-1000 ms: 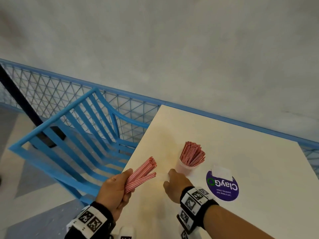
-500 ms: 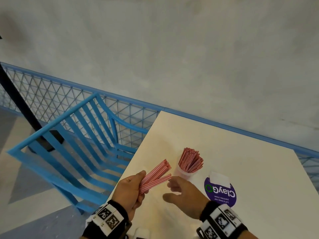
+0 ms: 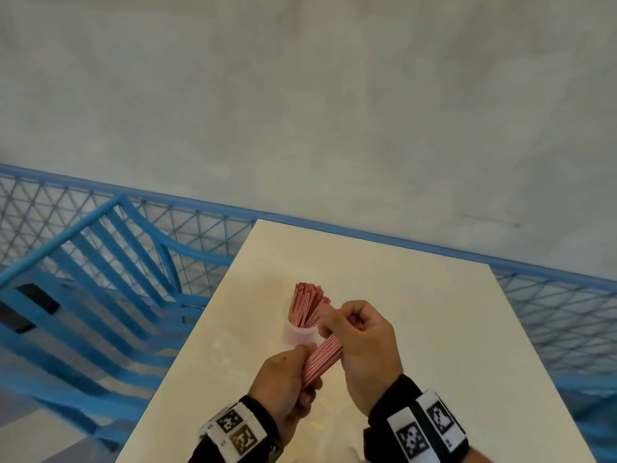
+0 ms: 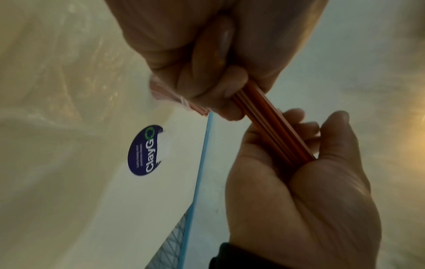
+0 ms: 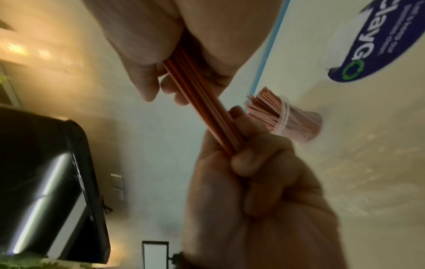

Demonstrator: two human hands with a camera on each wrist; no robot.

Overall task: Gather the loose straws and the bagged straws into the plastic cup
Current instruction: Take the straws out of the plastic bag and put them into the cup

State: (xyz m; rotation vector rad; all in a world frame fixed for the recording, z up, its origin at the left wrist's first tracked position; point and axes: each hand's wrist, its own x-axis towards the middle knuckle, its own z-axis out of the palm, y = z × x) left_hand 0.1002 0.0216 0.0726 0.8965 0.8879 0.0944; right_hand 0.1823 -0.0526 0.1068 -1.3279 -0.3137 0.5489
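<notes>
Both hands, left hand (image 3: pixel 283 379) and right hand (image 3: pixel 362 345), grip one straw bundle (image 3: pixel 322 360) beside the cup (image 3: pixel 300 334); loosened fingers could scatter straws.

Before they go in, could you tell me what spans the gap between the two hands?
A bundle of red-and-white striped straws, gripped by the left hand and right hand; head view.

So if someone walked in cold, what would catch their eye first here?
Both hands, the left hand and the right hand, grip one bundle of red-striped straws above the white table. Just beyond stands a plastic cup bristling with straws, with a blue chair left of the table.
</notes>
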